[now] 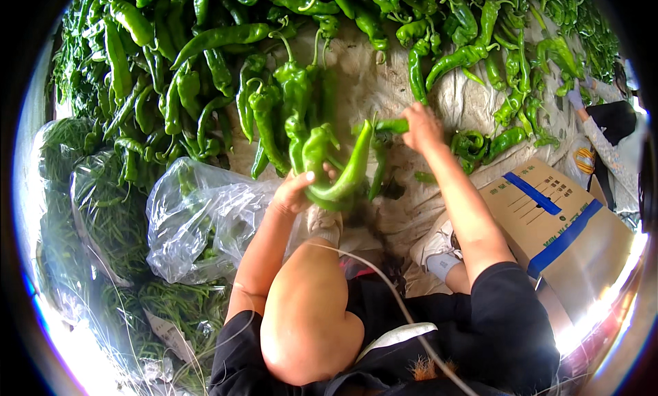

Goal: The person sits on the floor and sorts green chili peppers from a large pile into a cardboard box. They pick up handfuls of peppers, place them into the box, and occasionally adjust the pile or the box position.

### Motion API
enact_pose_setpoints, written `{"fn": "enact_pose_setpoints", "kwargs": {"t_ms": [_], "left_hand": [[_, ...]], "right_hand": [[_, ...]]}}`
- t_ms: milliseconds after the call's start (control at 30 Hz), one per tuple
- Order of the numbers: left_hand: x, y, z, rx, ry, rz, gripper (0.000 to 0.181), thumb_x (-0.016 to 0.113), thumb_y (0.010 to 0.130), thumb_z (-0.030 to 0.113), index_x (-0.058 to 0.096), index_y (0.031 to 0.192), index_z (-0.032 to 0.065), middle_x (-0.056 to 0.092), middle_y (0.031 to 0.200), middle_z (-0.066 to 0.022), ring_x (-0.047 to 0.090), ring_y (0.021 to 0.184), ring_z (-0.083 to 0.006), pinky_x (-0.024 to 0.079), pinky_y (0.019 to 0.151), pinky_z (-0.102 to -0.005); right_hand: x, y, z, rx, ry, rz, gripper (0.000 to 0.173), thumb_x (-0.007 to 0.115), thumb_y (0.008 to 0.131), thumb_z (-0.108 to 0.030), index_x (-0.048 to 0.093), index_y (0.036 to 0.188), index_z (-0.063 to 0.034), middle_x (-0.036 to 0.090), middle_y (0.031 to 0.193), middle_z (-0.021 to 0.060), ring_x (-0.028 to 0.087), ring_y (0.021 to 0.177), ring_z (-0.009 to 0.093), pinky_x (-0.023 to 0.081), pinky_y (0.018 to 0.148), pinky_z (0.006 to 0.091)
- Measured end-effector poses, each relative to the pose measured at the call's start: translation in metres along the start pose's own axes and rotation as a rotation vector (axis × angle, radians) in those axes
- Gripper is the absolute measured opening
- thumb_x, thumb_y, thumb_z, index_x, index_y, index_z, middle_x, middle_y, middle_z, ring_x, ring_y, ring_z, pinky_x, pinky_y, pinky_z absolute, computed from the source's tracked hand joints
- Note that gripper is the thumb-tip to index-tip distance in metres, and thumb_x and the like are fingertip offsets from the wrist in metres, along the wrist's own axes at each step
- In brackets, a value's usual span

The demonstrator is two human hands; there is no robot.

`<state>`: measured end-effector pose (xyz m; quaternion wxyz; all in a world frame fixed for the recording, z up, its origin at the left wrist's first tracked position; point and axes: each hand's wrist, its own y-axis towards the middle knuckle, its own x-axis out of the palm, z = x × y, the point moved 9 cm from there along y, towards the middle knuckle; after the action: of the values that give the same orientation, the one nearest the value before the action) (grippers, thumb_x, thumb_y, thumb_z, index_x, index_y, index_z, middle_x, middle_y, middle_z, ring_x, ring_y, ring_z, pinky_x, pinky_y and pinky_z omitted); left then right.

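Note:
Several long green peppers are bunched in my left hand, whose thumb lies across them. One of these, a curved pale green pepper, bends up to the right. Just ahead of this bunch, more green peppers lie on the beige ground sheet. My right hand, slightly blurred, has its fingers closed around a green pepper that points left toward the bunch. Another long pepper lies right beyond that hand. The fingers under the left-hand bunch are mostly hidden.
Heaped green peppers span the far side. Clear plastic bags of thin green peppers stand at left, beside a loose clear bag. At right is a cardboard box with blue tape. A co-worker's gloved hand shows at far right.

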<state>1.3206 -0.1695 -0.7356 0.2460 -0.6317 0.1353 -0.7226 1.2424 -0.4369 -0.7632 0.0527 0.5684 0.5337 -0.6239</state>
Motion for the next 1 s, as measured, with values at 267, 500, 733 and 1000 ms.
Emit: {"fn": "enact_pose_setpoints", "kwargs": {"t_ms": [267, 500, 733, 1000], "left_hand": [[0.010, -0.014, 0.040, 0.217, -0.058, 0.031, 0.059, 0.075, 0.082, 0.023, 0.046, 0.130, 0.0053, 0.055, 0.119, -0.0087, 0.055, 0.113, -0.0259, 0.046, 0.101, -0.0444], [0.014, -0.020, 0.048, 0.268, -0.113, 0.040, 0.049, 0.072, 0.085, 0.020, 0.051, 0.128, 0.0088, 0.056, 0.122, -0.0105, 0.057, 0.107, -0.0254, 0.045, 0.100, -0.0438], [0.050, -0.015, 0.049, 0.234, -0.489, -0.194, 0.065, 0.060, 0.093, 0.022, 0.026, 0.148, 0.0084, 0.052, 0.124, -0.0094, 0.056, 0.108, -0.0232, 0.046, 0.096, -0.0507], [0.126, -0.015, 0.015, 0.123, -0.385, -0.318, 0.041, 0.059, 0.092, 0.018, 0.052, 0.130, 0.0049, 0.054, 0.132, -0.0171, 0.056, 0.117, -0.0309, 0.043, 0.102, -0.0522]], "right_hand": [[0.059, -0.051, -0.035, 0.104, 0.631, -0.090, 0.032, 0.070, 0.078, -0.017, 0.064, 0.108, -0.0061, 0.049, 0.124, 0.0149, 0.054, 0.112, 0.029, 0.044, 0.096, 0.0451], [0.048, -0.076, -0.054, 0.167, 0.158, 0.089, 0.042, 0.074, 0.076, -0.020, 0.060, 0.114, -0.0129, 0.047, 0.121, 0.0171, 0.051, 0.111, 0.035, 0.034, 0.097, 0.0569], [-0.183, -0.297, 0.009, 0.249, 0.711, 0.795, 0.030, 0.064, 0.087, -0.016, 0.058, 0.114, -0.0033, 0.057, 0.104, 0.0112, 0.056, 0.095, 0.024, 0.046, 0.084, 0.0342], [-0.334, -0.735, 0.217, 0.888, 0.042, 1.635, 0.069, 0.071, 0.084, -0.037, 0.043, 0.138, -0.0037, 0.056, 0.125, 0.0196, 0.055, 0.114, 0.031, 0.048, 0.094, 0.0410]]}}
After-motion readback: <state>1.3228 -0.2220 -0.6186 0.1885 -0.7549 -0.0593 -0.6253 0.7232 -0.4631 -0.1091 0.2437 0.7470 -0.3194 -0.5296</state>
